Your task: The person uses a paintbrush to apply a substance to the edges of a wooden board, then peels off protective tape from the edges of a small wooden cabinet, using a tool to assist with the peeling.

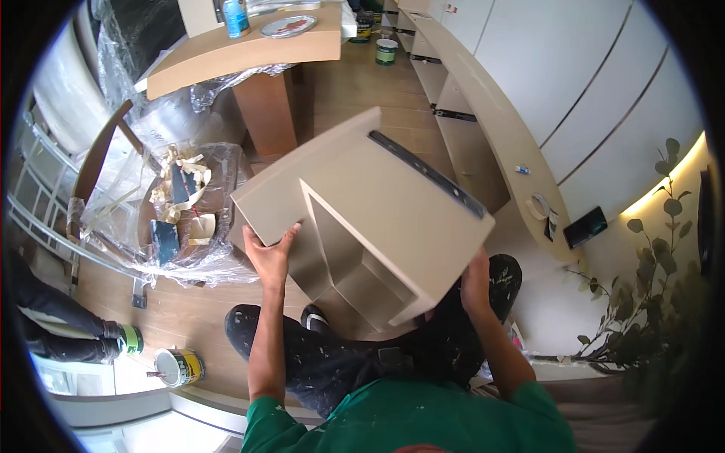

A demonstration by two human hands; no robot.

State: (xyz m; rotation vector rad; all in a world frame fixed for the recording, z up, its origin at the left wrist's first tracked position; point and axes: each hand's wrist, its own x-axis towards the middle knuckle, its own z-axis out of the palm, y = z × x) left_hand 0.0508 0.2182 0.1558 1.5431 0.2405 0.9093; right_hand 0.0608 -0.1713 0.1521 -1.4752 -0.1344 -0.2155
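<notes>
A beige drawer [393,208] is tilted in front of me above my knees, held between my two hands. A black slide rail [427,170] runs along its upturned side, and its hollow inside faces toward me. My left hand [270,253] grips the drawer's left panel, thumb on the near face and the other fingers around the edge. At the right end, my right hand [476,283] supports the drawer; its fingers are mostly hidden behind the panel.
A plastic-wrapped chair [226,249] with scraps stands left. A paint can [181,367] sits by a person's legs [60,325]. Beyond is a table [249,57] with a bottle [236,19]. Right, a long cabinet top [506,124] carries tape [539,206] and a phone [585,227], near a leafy plant [657,264].
</notes>
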